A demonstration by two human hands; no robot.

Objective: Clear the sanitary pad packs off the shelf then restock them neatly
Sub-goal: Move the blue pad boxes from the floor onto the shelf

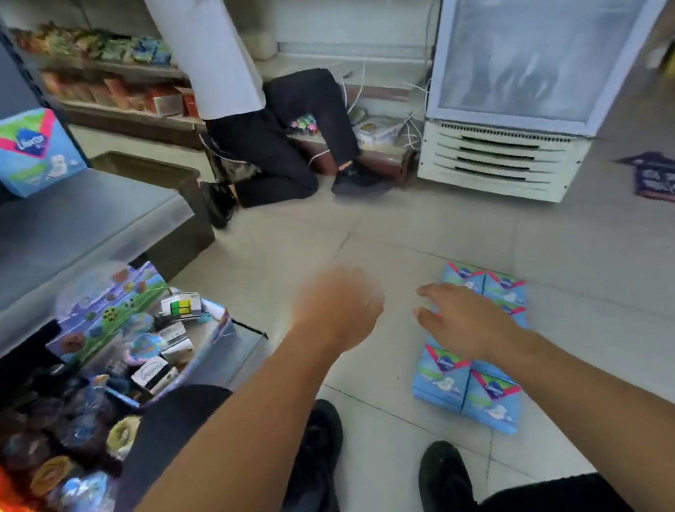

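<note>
Blue is the colour of the one sanitary pad pack [26, 151] standing on the grey shelf [69, 229] at the far left. That looks like the first pack put back, so restocking seems to have just begun. In the middle, the left hand [336, 311] hangs over the floor tiles [366, 231] with loose fingers and holds nothing. To the right, the right hand [463, 323] is spread flat just above the pile of blue packs [476, 375] on the floor; whether it touches them is hard to tell. Next it needs to grab one pack and carry it left to the shelf.
</note>
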